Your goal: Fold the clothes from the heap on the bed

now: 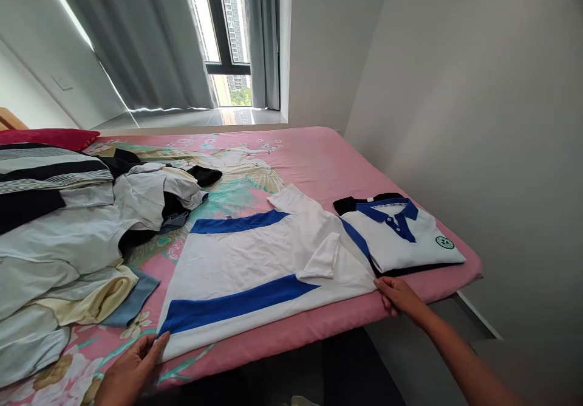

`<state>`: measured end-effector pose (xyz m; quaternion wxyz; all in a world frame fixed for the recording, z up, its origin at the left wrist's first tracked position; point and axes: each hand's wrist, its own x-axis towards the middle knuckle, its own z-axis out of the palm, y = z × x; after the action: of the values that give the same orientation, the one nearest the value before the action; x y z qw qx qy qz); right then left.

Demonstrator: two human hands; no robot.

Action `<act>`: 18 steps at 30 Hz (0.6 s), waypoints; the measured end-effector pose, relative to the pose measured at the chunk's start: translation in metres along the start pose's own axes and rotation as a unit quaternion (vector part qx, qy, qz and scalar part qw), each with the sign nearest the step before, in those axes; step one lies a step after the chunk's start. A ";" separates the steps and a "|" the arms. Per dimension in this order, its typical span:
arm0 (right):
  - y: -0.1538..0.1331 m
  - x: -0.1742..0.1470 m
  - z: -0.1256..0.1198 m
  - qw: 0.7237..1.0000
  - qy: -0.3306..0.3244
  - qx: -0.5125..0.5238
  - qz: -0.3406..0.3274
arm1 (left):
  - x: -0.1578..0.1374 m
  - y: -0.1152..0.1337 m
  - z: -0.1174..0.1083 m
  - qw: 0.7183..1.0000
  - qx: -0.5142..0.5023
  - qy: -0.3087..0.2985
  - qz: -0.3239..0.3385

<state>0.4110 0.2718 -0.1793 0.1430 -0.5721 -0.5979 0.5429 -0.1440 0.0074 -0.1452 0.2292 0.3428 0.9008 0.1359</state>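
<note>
A white shirt with blue side panels [255, 257] lies spread on the bed, its hem to the left and its shoulders to the right. One short sleeve is laid across its body, and the other sticks out at the far side. At the near hem corner, my left hand [132, 366] pinches the cloth between thumb and fingers. My right hand [401, 296] pinches the near shoulder end of the same shirt. Just beyond the right hand sits a folded white polo shirt [387, 242] with a blue collar and a round green badge, on top of black cloth.
A heap of loose clothes [91, 230] in white, black, cream and blue covers the left of the bed. Behind it is a red pillow [50, 138]. The pink floral bedsheet [314, 163] reaches the near edge. A grey wall [501, 151] borders the right; curtains [136, 35] hang at the back.
</note>
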 end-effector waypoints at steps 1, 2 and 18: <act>0.000 0.000 0.000 1.000 -0.006 0.005 0.003 | 0.000 0.000 0.000 1.000 0.000 0.004 0.000; 0.000 0.000 -0.001 1.000 -0.016 0.009 0.004 | 0.000 0.000 0.000 1.000 0.000 0.006 0.001; -0.036 -0.010 -0.002 0.991 -0.131 0.025 0.012 | 0.003 0.004 0.000 1.000 -0.001 0.001 -0.020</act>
<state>0.3967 0.2733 -0.1449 0.0711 -0.4991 -0.5912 0.6295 -0.1437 0.0123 -0.1441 0.2314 0.3249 0.9074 0.1324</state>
